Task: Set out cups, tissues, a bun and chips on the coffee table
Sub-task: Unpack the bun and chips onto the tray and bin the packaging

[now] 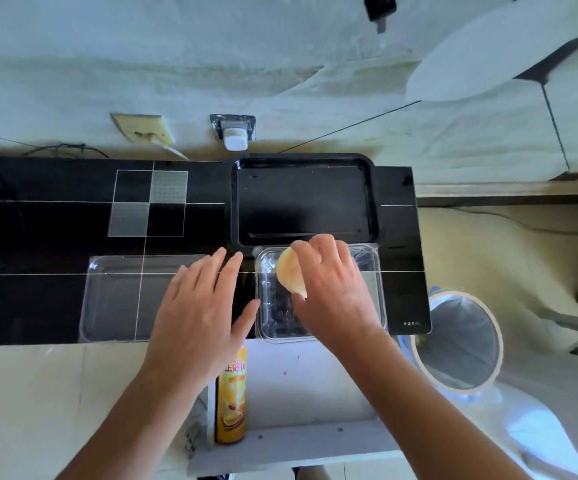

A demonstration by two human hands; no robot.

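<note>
Centrally, your right hand (329, 285) had its fingers clamped on the bun (289, 273) above the clear container (318, 292); your left hand (200, 306) hovered flat, fingers apart, beside it over the desk (55, 220).

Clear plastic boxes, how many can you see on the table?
2. One clear plastic box lies left under the left hand; the other clear box is right, under the right hand holding the bun. No others visible.

A home living room — glossy black bench (55, 216) against a wall with sockets (142, 129), lined bin (460, 341) beside it, snacks about.
</note>
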